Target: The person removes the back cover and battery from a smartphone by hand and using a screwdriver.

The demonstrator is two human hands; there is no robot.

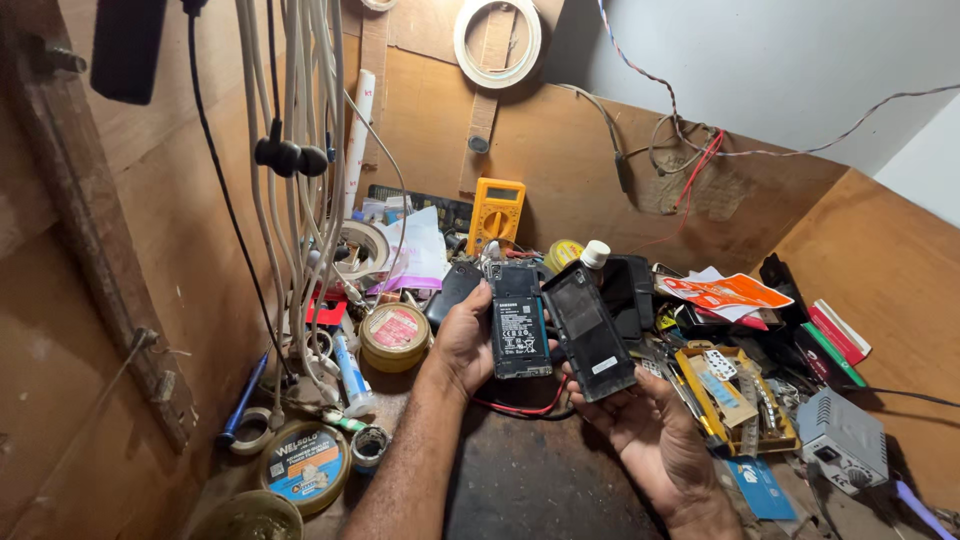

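Observation:
My left hand (pixel 462 340) grips an opened smartphone (pixel 518 322) by its left edge, back side up, so the black battery and circuit board show. My right hand (pixel 650 425) lies palm up beneath a black back cover (pixel 588 330) and holds it tilted, just right of the phone. The two parts nearly touch at their inner edges. A red and a black wire (pixel 520 408) lie on the dark bench below the phone.
A yellow multimeter (pixel 497 212) leans on the back wall. Round tins (pixel 395 337) and a tape roll (pixel 357 248) sit at left under hanging cables (pixel 300 150). A yellow parts tray (pixel 735 400), a grey box (pixel 842 438) and orange packets (pixel 725 292) crowd the right.

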